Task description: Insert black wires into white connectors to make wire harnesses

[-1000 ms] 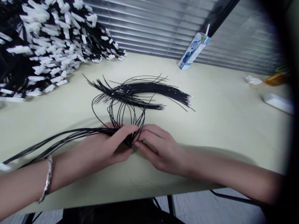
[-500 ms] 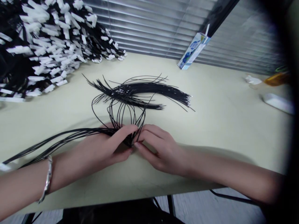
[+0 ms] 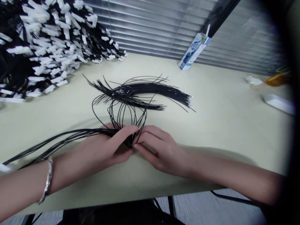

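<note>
Head view: my left hand (image 3: 106,148) is curled partway closed around a bundle of thin black wires (image 3: 107,131), thumb across the top and fingers underneath; my right hand (image 3: 164,153) sits just beside it, thumb and fingertips pinched together on a strand at the bundle's right end, though its very tip is hidden from me; from my left grip the wires trail back past my left wrist, which wears a silver bracelet (image 3: 48,181), towards a white end piece (image 3: 4,168); other strands arch in loops beyond my fingers to a pile of loose black wires (image 3: 150,88), where I cannot tell which belong together; farther off, beyond my left hand, is a heap of black cables with white ends (image 3: 51,47); beyond my right hand a drink carton (image 3: 193,53) with a straw stands near the slatted blinds (image 3: 145,28); everything rests on the pale tabletop (image 3: 222,122)
</note>
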The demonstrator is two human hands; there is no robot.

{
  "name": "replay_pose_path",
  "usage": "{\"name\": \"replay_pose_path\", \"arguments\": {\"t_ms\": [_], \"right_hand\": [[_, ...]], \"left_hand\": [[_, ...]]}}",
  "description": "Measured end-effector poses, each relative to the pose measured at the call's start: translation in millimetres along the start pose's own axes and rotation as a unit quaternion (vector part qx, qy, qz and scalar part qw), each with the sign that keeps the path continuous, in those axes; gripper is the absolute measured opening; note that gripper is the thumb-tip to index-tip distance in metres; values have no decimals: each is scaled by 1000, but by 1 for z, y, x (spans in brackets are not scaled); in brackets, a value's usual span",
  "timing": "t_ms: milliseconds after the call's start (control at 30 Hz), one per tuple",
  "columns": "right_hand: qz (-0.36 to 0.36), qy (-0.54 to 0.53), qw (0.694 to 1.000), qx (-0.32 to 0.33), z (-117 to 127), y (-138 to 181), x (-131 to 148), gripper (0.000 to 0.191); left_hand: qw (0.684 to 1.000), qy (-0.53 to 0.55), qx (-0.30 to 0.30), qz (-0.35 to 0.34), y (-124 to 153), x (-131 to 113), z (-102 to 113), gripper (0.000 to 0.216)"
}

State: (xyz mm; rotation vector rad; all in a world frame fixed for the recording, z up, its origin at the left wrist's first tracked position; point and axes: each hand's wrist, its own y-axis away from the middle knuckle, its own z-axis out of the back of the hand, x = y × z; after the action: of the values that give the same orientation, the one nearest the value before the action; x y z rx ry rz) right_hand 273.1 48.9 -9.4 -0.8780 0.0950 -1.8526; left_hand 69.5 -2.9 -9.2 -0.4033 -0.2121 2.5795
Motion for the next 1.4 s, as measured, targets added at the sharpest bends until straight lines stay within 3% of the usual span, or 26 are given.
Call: {"name": "replay_pose_path", "arguments": {"t_ms": [467,833,967,1400], "right_hand": [[37,50,998,-6,-4,0,-2,20],[14,34,999,1,-2,-1,0,14],[-11,13,1000,4,-1,-1,0,15],[22,47,999,7,-2,-1,-1,19]], "left_hand": [[1000,7,0,-13,0,1,2,37],[1000,8,10,-12,1,2,0,41],[1000,-8,-11,-17,-1,1,0,35],[999,-26,-16,-11,2,2,-3,41]]}}
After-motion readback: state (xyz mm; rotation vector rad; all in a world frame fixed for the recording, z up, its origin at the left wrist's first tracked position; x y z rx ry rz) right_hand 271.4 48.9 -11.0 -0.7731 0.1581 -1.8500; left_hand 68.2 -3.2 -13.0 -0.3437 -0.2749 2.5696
